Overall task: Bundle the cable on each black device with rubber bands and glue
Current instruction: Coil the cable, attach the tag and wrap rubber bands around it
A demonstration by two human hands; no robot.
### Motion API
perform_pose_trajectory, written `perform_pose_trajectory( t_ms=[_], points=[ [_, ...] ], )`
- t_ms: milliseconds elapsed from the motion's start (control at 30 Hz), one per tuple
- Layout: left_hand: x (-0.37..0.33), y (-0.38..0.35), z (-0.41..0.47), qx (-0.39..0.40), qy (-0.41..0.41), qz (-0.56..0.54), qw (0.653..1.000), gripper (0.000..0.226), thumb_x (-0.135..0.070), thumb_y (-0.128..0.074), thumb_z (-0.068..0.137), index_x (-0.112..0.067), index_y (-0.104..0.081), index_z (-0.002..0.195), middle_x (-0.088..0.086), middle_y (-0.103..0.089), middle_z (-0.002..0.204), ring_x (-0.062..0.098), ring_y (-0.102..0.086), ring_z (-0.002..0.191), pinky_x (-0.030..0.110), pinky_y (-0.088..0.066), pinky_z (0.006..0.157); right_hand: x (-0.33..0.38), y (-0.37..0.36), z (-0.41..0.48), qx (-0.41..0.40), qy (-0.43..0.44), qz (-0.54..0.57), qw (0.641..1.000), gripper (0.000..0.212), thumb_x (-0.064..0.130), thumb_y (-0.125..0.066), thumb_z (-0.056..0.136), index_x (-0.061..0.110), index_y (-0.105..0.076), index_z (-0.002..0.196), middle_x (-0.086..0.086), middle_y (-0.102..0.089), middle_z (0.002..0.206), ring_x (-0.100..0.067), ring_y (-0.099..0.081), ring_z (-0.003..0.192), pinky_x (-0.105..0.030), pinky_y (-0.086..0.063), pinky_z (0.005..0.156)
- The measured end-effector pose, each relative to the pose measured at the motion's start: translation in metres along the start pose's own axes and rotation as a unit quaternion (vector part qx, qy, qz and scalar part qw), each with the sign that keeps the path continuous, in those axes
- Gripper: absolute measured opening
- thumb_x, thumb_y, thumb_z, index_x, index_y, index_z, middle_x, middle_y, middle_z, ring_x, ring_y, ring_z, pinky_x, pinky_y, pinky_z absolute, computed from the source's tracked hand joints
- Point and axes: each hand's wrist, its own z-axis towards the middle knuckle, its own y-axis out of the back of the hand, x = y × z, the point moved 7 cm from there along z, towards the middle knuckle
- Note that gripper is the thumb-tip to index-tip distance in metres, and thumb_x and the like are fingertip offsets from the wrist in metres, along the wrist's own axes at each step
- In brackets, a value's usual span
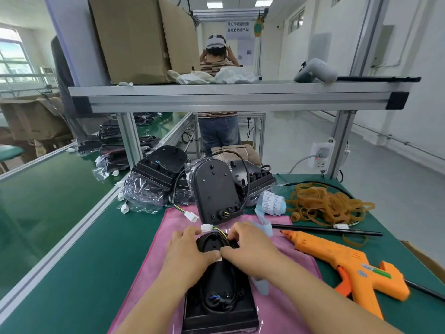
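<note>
A black device (218, 302) lies flat on a pink mat (154, 268) close to me, its black cable looped along its back. My left hand (190, 251) and my right hand (248, 247) both press on the device's far end, fingers pinching the cable loop (212, 238). The cable's white connector (205, 228) with coloured wires pokes out between my hands. A pile of tan rubber bands (325, 203) lies at the right. An orange glue gun (346, 263) rests on the table right of the mat.
A second black device (215, 191) stands propped behind the mat, with more devices in clear bags (156, 174) behind it. A roll of white labels (271, 203) sits beside the bands. A black rod (330, 230) lies near the gun. An aluminium shelf (236, 97) spans overhead; a person stands beyond.
</note>
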Motion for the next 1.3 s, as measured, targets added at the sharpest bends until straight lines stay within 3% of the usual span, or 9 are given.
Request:
perform_pose_trajectory(
  t_ms=[133,200,333,500,733,900,967,1067,1300],
  points=[
    [0.006,-0.014,-0.004,0.044,0.021,-0.118,0.992,0.065,-0.055,-0.081,0.059,-0.029,-0.057,0.113,-0.001,-0.059,0.112,0.018,-0.061,0.104,0.039,-0.052,0.093,-0.008,0.029,0.009,0.019,0.001,0.045,0.999,0.02,0.032,-0.062,0.086,0.018,-0.06,0.071,0.005,-0.06,0.073,-0.01,-0.052,0.069,-0.027,-0.044,0.066],
    [0.009,-0.016,-0.004,0.062,0.023,-0.159,0.985,0.067,-0.06,-0.079,0.05,-0.031,-0.06,0.106,-0.006,-0.068,0.102,0.012,-0.068,0.092,0.037,-0.057,0.085,-0.028,0.06,0.018,-0.068,-0.031,0.038,0.996,0.029,0.025,-0.058,0.09,0.007,-0.062,0.068,-0.001,-0.061,0.068,-0.016,-0.05,0.066,-0.027,-0.042,0.062],
    [0.01,-0.018,-0.003,0.064,0.01,-0.193,0.979,0.035,-0.038,-0.084,0.071,-0.032,-0.06,0.096,-0.013,-0.073,0.087,-0.003,-0.068,0.074,0.023,-0.057,0.07,-0.089,0.11,0.034,-0.211,-0.125,-0.016,0.969,0.021,0.017,-0.056,0.093,0.011,-0.068,0.077,-0.006,-0.069,0.085,-0.026,-0.063,0.085,-0.031,-0.046,0.071],
    [0.012,-0.018,-0.003,0.054,0.009,-0.205,0.977,0.031,-0.036,-0.083,0.073,-0.03,-0.062,0.095,-0.014,-0.073,0.083,-0.003,-0.068,0.071,0.019,-0.054,0.065,-0.138,0.105,0.05,-0.14,-0.192,-0.149,0.96,0.016,0.004,-0.056,0.087,0.007,-0.071,0.09,-0.01,-0.071,0.099,-0.025,-0.063,0.088,-0.025,-0.044,0.065],
    [0.011,-0.016,-0.004,0.05,0.009,-0.194,0.98,0.035,-0.04,-0.083,0.07,-0.032,-0.063,0.099,-0.013,-0.074,0.087,-0.001,-0.069,0.077,0.025,-0.057,0.074,-0.14,0.099,0.053,-0.134,-0.204,-0.139,0.96,0.019,0.004,-0.058,0.083,0.016,-0.069,0.092,-0.007,-0.069,0.096,-0.025,-0.062,0.083,-0.029,-0.053,0.069],
    [0.005,-0.011,-0.005,0.071,-0.009,-0.185,0.98,0.027,-0.035,-0.082,0.071,-0.035,-0.064,0.092,-0.021,-0.073,0.08,-0.005,-0.068,0.072,0.021,-0.056,0.069,-0.124,0.127,0.036,-0.245,-0.175,0.026,0.953,0.01,0.017,-0.068,0.082,0.017,-0.072,0.091,-0.001,-0.069,0.093,-0.022,-0.061,0.087,-0.029,-0.048,0.073],
    [-0.005,0.004,-0.002,0.011,-0.044,-0.163,0.986,0.018,-0.03,-0.077,0.074,-0.038,-0.067,0.087,-0.021,-0.071,0.083,-0.007,-0.065,0.078,0.02,-0.054,0.074,-0.104,0.133,0.023,-0.274,-0.134,0.137,0.943,0.004,0.018,-0.074,0.08,0.019,-0.071,0.083,0.002,-0.07,0.085,-0.018,-0.063,0.083,-0.031,-0.05,0.075],
    [-0.031,0.03,-0.001,-0.098,-0.093,-0.176,0.975,0.007,-0.034,-0.07,0.084,-0.034,-0.067,0.091,-0.015,-0.069,0.094,-0.004,-0.061,0.09,0.015,-0.044,0.078,-0.052,0.113,0.007,-0.192,-0.056,0.311,0.929,0.014,0.008,-0.079,0.076,0.019,-0.071,0.073,0.005,-0.069,0.067,-0.008,-0.062,0.063,-0.022,-0.05,0.06],
    [-0.064,0.017,-0.008,0.032,-0.067,-0.407,0.91,0.02,-0.03,-0.072,0.083,-0.011,-0.076,0.085,0.013,-0.073,0.08,0.011,-0.058,0.066,0.024,-0.049,0.065,0.021,0.061,-0.008,-0.015,-0.005,0.451,0.893,0.01,0.006,-0.077,0.081,0.016,-0.075,0.084,-0.001,-0.073,0.073,-0.007,-0.063,0.063,-0.014,-0.041,0.05]
  ],
)
